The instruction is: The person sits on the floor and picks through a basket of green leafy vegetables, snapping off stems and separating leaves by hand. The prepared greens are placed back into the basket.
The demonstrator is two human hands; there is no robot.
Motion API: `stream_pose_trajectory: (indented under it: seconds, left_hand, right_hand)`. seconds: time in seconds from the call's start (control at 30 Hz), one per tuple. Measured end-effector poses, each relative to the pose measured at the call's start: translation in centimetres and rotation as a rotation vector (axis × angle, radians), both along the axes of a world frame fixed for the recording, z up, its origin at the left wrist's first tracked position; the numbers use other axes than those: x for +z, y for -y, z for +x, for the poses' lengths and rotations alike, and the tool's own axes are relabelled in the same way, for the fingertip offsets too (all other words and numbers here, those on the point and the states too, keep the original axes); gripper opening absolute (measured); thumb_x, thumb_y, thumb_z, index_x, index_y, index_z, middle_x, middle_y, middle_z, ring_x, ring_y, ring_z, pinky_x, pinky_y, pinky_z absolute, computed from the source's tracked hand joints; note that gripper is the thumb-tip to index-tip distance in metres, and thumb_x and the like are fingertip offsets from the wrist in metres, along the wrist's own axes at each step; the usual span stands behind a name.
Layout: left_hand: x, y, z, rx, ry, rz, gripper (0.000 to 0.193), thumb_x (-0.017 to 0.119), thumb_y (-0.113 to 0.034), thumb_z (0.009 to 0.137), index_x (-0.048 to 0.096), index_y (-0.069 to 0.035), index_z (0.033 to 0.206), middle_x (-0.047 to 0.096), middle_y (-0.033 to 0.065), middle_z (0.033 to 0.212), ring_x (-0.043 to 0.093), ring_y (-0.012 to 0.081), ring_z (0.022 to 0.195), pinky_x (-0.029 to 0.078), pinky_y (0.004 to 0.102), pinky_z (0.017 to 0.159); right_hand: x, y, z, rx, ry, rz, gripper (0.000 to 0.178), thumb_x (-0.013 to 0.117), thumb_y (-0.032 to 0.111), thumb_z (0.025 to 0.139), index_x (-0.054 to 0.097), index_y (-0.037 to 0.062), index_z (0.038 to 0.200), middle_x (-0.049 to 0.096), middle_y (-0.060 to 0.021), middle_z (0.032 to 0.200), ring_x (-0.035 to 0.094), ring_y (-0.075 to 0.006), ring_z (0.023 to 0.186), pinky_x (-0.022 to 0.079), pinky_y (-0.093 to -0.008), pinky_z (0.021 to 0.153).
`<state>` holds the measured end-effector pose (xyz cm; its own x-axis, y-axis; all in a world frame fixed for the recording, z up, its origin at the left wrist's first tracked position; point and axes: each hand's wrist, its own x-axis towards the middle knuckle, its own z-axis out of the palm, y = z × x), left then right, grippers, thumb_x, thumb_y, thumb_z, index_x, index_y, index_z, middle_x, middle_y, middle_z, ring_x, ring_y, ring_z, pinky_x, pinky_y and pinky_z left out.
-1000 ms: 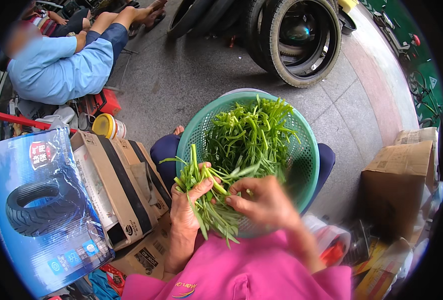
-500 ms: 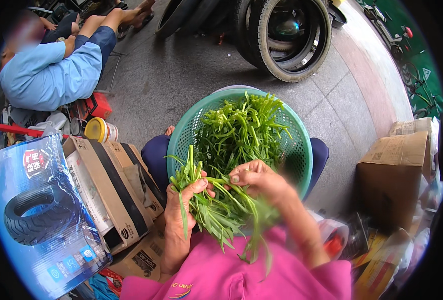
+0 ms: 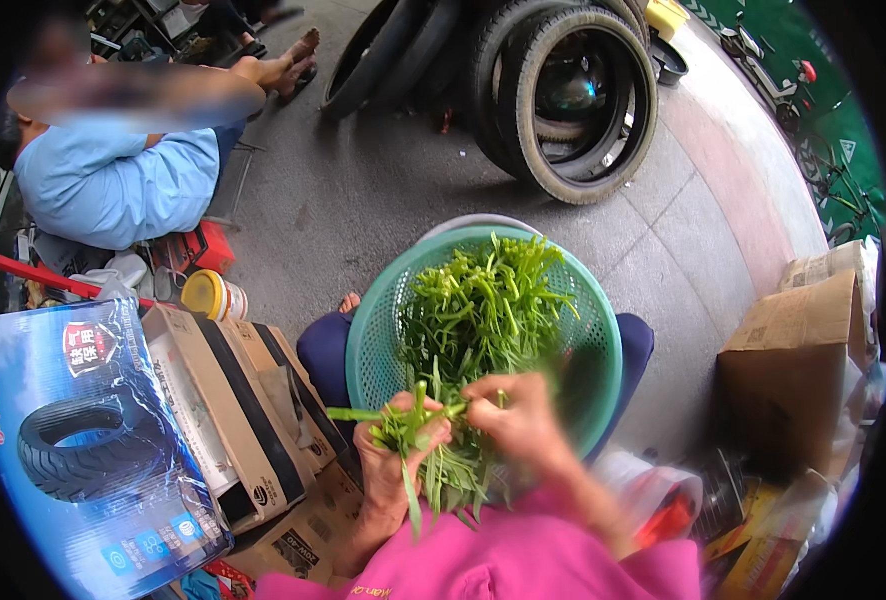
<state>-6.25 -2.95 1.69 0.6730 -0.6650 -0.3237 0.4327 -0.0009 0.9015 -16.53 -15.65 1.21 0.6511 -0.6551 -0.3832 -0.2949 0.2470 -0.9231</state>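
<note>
A green perforated plastic basket [image 3: 371, 325] rests between my knees, heaped with water spinach [image 3: 488, 300], long green stems and narrow leaves. At the basket's near side my left hand [image 3: 398, 462] is closed around a small bunch of water spinach stems [image 3: 415, 425], some leaves hanging down over my pink shirt. My right hand [image 3: 515, 418] pinches the stems just right of the left hand. Its fingers are partly blurred, and a short piece of stem shows above them.
Cardboard boxes [image 3: 228, 400] and a blue tyre box [image 3: 83, 440] stand close on my left. Tyres [image 3: 533, 170] lean ahead on the paved floor. A brown carton [image 3: 793, 350] and plastic bags [image 3: 653, 490] lie right. A person in light blue [image 3: 123, 180] sits far left.
My right hand has moved in closer to the left, and the long stems that trailed from it no longer show there. The bunch in my left hand has tilted leftward. The view has shifted slightly.
</note>
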Motion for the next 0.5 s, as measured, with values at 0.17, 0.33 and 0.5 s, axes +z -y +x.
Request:
stream_pose_trajectory:
  seconds: [0.17, 0.33, 0.5]
  left_hand:
    - [-1.1, -0.4, 0.2, 0.027, -0.070, -0.065, 0.028, 0.073, 0.002, 0.080, 0.065, 0.001, 0.106, 0.066, 0.0065, 0.089, 0.066, 0.0165, 0.077, 0.055, 0.0309, 0.069]
    - [-2.3, -0.1, -0.7, -0.149, -0.361, -0.639, 0.042, 0.078, 0.001, 0.079, 0.064, 0.000, 0.119, 0.066, 0.0069, 0.112, 0.065, 0.0177, 0.106, 0.056, 0.0319, 0.092]
    - [-2.4, 0.3, -0.6, -0.106, -0.456, -0.391, 0.046, 0.079, 0.000, 0.079, 0.063, -0.001, 0.122, 0.065, 0.0067, 0.116, 0.064, 0.0167, 0.107, 0.055, 0.0313, 0.093]
  right_hand:
    - [-0.5, -0.8, 1.0, -0.191, 0.079, 0.079, 0.019, 0.062, 0.006, 0.078, 0.072, -0.0081, 0.086, 0.062, -0.0015, 0.063, 0.053, -0.0074, 0.055, 0.043, -0.0244, 0.049]
    - [-3.2, -0.3, 0.1, -0.374, 0.182, 0.202, 0.015, 0.063, 0.007, 0.082, 0.068, -0.0010, 0.094, 0.063, -0.0053, 0.074, 0.056, -0.0134, 0.058, 0.044, -0.0268, 0.053]
    - [-3.1, 2.3, -1.1, -0.544, 0.332, 0.399, 0.017, 0.062, 0.024, 0.089, 0.062, 0.0083, 0.082, 0.048, 0.0037, 0.060, 0.039, -0.0070, 0.045, 0.029, -0.0215, 0.041]
